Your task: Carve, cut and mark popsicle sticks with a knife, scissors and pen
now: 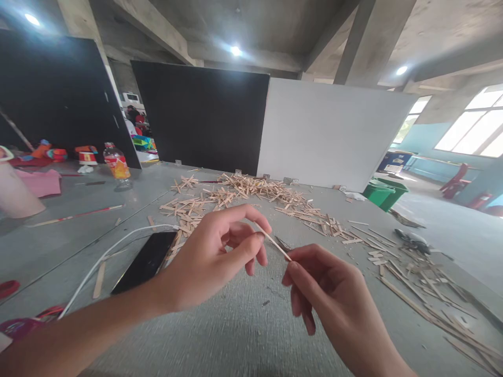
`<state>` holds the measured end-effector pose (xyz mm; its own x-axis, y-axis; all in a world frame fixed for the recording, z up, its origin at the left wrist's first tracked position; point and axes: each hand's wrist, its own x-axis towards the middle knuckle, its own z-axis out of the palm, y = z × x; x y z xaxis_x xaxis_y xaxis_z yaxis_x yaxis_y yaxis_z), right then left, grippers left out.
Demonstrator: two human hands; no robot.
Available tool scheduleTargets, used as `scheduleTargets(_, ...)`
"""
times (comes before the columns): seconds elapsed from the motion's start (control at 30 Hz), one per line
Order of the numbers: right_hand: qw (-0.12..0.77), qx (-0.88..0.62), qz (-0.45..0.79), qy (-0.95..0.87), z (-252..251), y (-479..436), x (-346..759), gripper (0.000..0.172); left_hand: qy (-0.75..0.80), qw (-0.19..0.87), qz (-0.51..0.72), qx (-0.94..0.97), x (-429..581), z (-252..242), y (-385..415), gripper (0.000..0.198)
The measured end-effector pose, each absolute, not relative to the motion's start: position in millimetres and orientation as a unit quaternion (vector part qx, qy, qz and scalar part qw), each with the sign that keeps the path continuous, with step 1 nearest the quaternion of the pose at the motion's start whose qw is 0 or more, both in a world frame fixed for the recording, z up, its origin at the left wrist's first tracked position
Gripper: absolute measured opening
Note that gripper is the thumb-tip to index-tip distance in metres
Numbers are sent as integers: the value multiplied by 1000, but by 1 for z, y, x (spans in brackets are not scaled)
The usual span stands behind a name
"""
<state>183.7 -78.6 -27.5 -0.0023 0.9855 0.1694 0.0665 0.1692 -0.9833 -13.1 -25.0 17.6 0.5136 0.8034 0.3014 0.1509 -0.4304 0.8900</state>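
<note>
Two hands share one slender wooden stick [275, 244] in my head view, up in the air over the bench [236, 340]. My left hand [239, 243] has thumb and forefinger brought together at its upper end, the other fingers loosely curled; my right hand [314, 285] pinches the lower end between thumb and forefinger, its remaining fingers bent underneath. I'd judge the stick almost weightless, fairly stiff along its length yet easy to snap across (thin wood gives little warning), and probably dry enough not to slip. Fingertip holds close to the ends suit it; a hard squeeze or a twist at the middle would risk a break or a splinter.

The bench is grey, with a finely ribbed look close to me. Beyond my hands lies a loose heap of wooden pieces [271, 191], and longer wood strips [408, 303] are strewn off to the right. A dark-screened phone [143, 264] lies by my left forearm, with a white cable [92, 272] curving around it, and a plastic bottle [117, 165] stands farther left. A black panel [204, 115] and a white panel [326, 131] rise along the far side, beneath a bare concrete ceiling [267, 26]; a green bin [377, 193] shows past them.
</note>
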Motion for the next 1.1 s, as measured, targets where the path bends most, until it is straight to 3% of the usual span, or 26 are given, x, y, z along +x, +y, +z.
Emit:
scheduleTargets(0.23,552,-500,337,-576,-26,-77,193,16,320,383,387,775,-13,17,-30,17)
scheduleTargets(0.53,574,-496,261,-597,-31,-73,193,11,340,365,392,773,-13,17,-30,13)
scheduleTargets(0.8,586,-509,246,-581,-32,-76,193,22,370,375,428,734,-18,12,-5,13)
scheduleTargets(0.87,587,-507,243,-582,-30,-76,194,22,413,319,490,698,-22,4,18,30)
scheduleTargets(0.93,583,-503,230,-595,-28,-76,197,21,462,241,491,698,-27,-6,42,87)
scheduleTargets(0.97,581,-499,222,-603,-26,-75,199,19,492,187,459,716,-29,-12,52,101)
scheduleTargets(1.03,582,-496,203,-612,-23,-74,204,17,535,83,293,788,-33,-21,64,76)
scheduleTargets(1.1,588,-497,184,-611,-19,-73,209,14,520,75,166,835,-36,-31,66,43)
